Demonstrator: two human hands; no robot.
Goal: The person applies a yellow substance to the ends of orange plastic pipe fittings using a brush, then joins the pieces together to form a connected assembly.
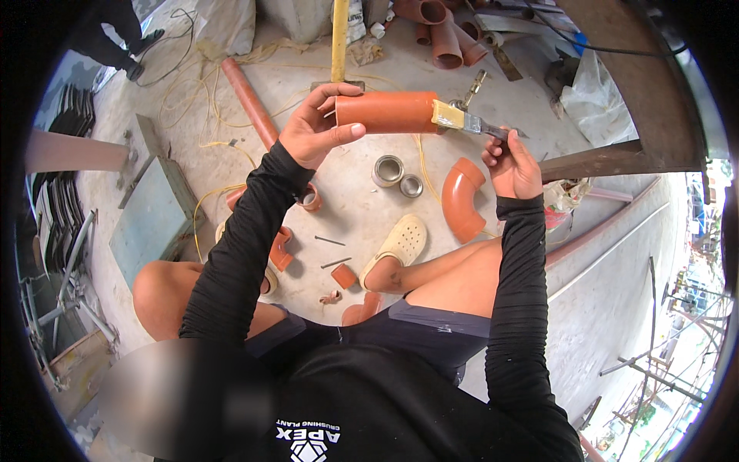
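Note:
My left hand (319, 127) grips the left end of a short orange-brown plastic pipe (389, 113), thumb in front and fingers behind it. The pipe lies level in the air above the concrete floor. In my right hand (512, 165) is a paintbrush (471, 122), its dark handle pinched between thumb and fingers. The brush's pale yellow bristles touch the pipe's right end. Below the pipe, an open metal can (388, 171) stands beside a smaller round tin (411, 185). A curved orange pipe elbow (463, 202) lies on the floor below my right hand.
A long orange pipe (250, 104) lies behind my left hand. Several pipe fittings (446, 38) are heaped at the far side. A yellow handle (339, 42) stands upright there. Nails (331, 241) and pipe scraps (344, 275) lie near my feet. Yellow cord (204, 96) trails leftward. Another person's legs (115, 38) show far left.

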